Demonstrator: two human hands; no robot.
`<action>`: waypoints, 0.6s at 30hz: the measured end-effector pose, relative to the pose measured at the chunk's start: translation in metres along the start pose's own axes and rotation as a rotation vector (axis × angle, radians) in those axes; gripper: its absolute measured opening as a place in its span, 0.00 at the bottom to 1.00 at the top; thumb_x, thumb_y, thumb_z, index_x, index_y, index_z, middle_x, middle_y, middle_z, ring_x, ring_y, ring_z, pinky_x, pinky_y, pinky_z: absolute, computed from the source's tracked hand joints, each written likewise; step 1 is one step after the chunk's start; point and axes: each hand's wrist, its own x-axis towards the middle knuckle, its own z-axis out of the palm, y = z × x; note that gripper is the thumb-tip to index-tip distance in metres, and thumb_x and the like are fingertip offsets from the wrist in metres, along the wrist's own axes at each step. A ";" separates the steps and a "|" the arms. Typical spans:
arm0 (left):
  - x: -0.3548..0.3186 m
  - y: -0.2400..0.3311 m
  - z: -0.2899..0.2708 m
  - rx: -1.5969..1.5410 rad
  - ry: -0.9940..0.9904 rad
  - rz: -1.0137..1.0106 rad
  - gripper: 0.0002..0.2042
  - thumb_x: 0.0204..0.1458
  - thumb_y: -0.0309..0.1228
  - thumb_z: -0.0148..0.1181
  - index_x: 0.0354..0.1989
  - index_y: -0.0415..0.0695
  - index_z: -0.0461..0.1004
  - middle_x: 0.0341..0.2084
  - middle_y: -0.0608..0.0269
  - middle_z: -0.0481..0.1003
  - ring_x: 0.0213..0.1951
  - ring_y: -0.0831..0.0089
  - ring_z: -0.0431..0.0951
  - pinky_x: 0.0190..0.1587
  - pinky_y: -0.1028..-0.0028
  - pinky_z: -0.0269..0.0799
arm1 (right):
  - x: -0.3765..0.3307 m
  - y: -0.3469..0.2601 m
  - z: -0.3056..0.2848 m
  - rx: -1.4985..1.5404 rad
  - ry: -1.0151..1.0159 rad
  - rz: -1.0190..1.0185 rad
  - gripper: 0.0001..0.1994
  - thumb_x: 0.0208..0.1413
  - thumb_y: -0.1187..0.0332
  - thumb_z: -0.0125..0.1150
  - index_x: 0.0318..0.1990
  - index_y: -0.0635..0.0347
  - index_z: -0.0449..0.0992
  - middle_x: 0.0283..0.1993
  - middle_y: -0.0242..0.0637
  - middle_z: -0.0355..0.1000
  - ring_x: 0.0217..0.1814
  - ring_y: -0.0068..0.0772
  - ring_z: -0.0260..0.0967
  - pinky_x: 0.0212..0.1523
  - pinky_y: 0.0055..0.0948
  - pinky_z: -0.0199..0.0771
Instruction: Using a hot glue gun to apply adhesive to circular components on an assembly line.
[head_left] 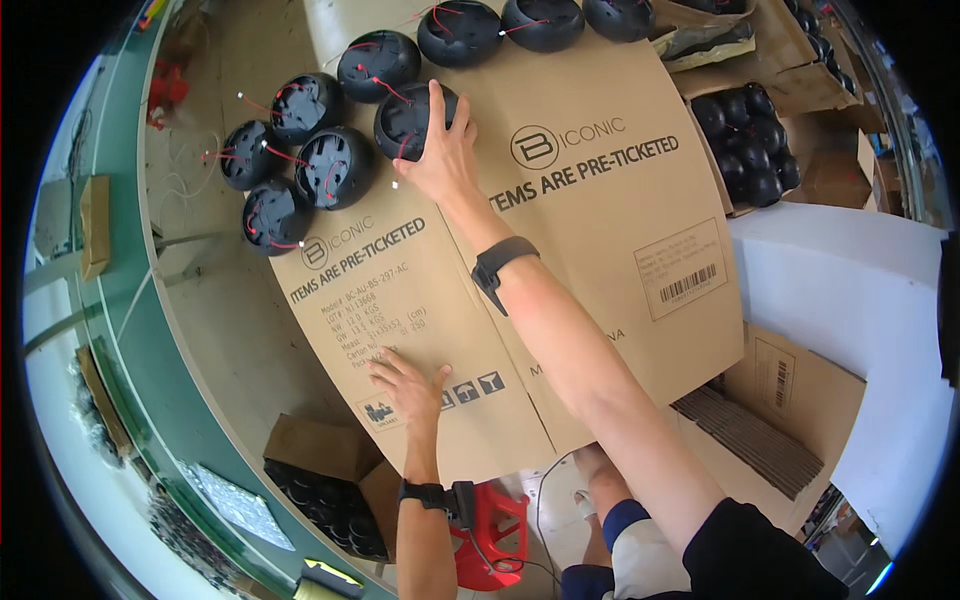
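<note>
My right hand (445, 160) grips the rim of a round black plastic housing (402, 125), its fingers over the right side and the thumb by the near edge. Red wires with a small white plug come out of this shell. It rests at the far part of a flattened cardboard carton (590, 270). Lower down on the same cardboard, my left hand (408, 388) lies flat with its fingers spread, holding nothing. Several more such shells form a curved row, among them a housing (335, 167) just left of the gripped one. Dark bands circle both wrists.
An open box of black round parts (745, 140) stands at the right, another box (325, 510) at the lower left. Folded cardboard (750, 440) is stacked below right. A red plastic stool (490, 535) sits below the carton's near edge. A green counter edge (165, 360) curves along the left.
</note>
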 end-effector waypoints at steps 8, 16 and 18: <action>-0.013 0.034 -0.026 -0.050 -0.019 -0.053 0.59 0.49 0.62 0.63 0.74 0.30 0.37 0.72 0.28 0.42 0.71 0.27 0.40 0.71 0.48 0.50 | -0.174 0.118 -0.065 -0.092 -0.327 -0.077 0.44 0.49 0.64 0.71 0.73 0.57 0.54 0.76 0.67 0.40 0.79 0.66 0.39 0.75 0.53 0.47; -0.173 -0.071 0.027 -0.738 0.026 0.295 0.33 0.54 0.41 0.65 0.67 0.42 0.63 0.70 0.43 0.59 0.70 0.48 0.59 0.70 0.59 0.57 | -0.481 0.161 -0.204 -0.170 -1.107 0.004 0.26 0.51 0.66 0.64 0.59 0.61 0.73 0.67 0.59 0.64 0.69 0.53 0.63 0.65 0.46 0.66; -0.263 -0.082 0.022 -0.929 0.135 0.243 0.32 0.54 0.38 0.64 0.67 0.42 0.63 0.69 0.44 0.59 0.70 0.47 0.60 0.70 0.59 0.58 | -0.514 0.146 -0.237 -0.053 -1.222 0.340 0.23 0.57 0.65 0.63 0.60 0.62 0.73 0.55 0.55 0.76 0.58 0.48 0.74 0.60 0.41 0.74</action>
